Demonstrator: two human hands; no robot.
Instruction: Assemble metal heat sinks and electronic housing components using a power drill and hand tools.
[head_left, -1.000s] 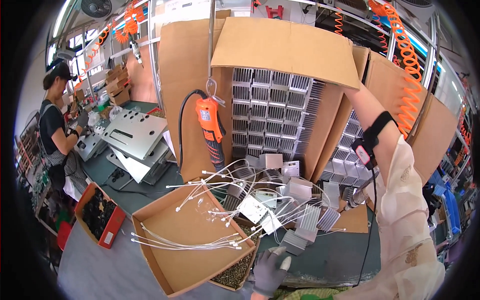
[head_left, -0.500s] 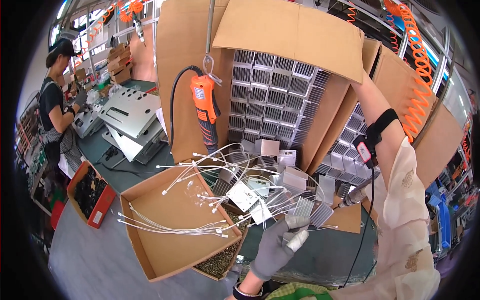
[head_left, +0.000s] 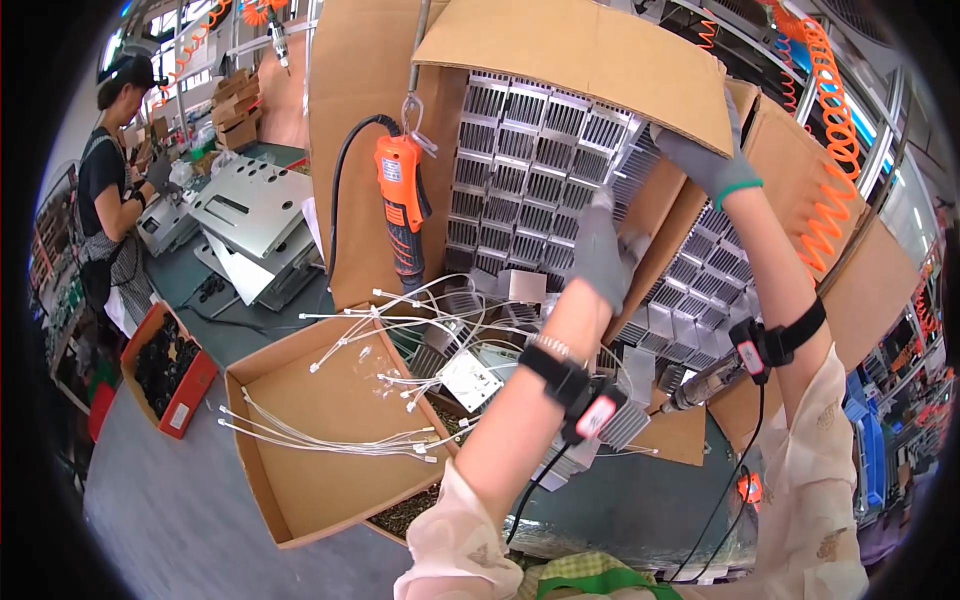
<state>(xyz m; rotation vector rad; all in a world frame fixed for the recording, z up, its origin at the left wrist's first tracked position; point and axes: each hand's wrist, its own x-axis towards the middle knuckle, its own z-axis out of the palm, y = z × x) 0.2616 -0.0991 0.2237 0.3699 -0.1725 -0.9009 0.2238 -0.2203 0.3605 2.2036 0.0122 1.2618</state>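
Observation:
My left hand [head_left: 603, 250], in a grey glove with pale tape on a fingertip, is raised in front of the stacked silver finned heat sinks [head_left: 520, 180] in a cardboard box. Its fingers are apart, with nothing visible between them; motion blurs it slightly. My right hand [head_left: 705, 160], gloved in grey with a green cuff, reaches over the box's right wall, below the top flap [head_left: 580, 65]. Its fingertips are at the right-hand heat sinks, partly in shadow, and I cannot tell what they grip. Below lie loose heat sinks and white cables [head_left: 330, 440].
An orange electric screwdriver [head_left: 402, 190] hangs left of the box. A shallow cardboard tray [head_left: 290, 490] rests over a box of small screws [head_left: 405, 515]. Further left are a red box of black parts [head_left: 170, 375], metal panels [head_left: 250, 215] and a co-worker [head_left: 115, 200].
My left hand has risen from the loose heat sinks on the table to the stacked ones. My right hand, hidden behind the flap before, now shows at the box's right wall.

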